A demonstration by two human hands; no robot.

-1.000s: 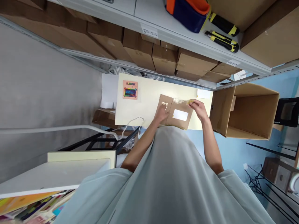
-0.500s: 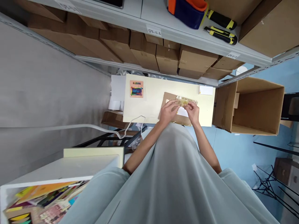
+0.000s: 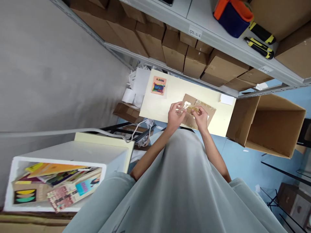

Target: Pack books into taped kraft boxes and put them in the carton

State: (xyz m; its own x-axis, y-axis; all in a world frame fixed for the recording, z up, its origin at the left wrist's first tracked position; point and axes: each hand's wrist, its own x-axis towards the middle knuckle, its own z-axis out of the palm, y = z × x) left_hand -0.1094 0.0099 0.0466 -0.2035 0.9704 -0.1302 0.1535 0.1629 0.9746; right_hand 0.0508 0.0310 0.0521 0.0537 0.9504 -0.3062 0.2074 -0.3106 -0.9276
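A flat brown cardboard parcel [image 3: 209,111] with shiny clear tape lies on a pale yellow table [image 3: 157,106]. My left hand [image 3: 175,117] and my right hand [image 3: 200,118] are close together over the parcel's near part. Both pinch a crumpled strip of clear tape [image 3: 191,109] between their fingertips. A small colourful card [image 3: 158,85] lies at the table's far left, and a white slip [image 3: 226,99] at its far right.
An open cardboard box [image 3: 269,124] stands right of the table. Shelves [image 3: 218,38] above hold brown boxes, an orange-and-blue pouch [image 3: 232,16] and yellow-black cutters [image 3: 259,47]. At lower left a white bin [image 3: 55,184] holds several books. A white cable [image 3: 136,124] hangs at the table's near edge.
My hands came together over the parcel, from apart at its two ends, and now pinch the tape between them. The view swung left, showing the bin of books.
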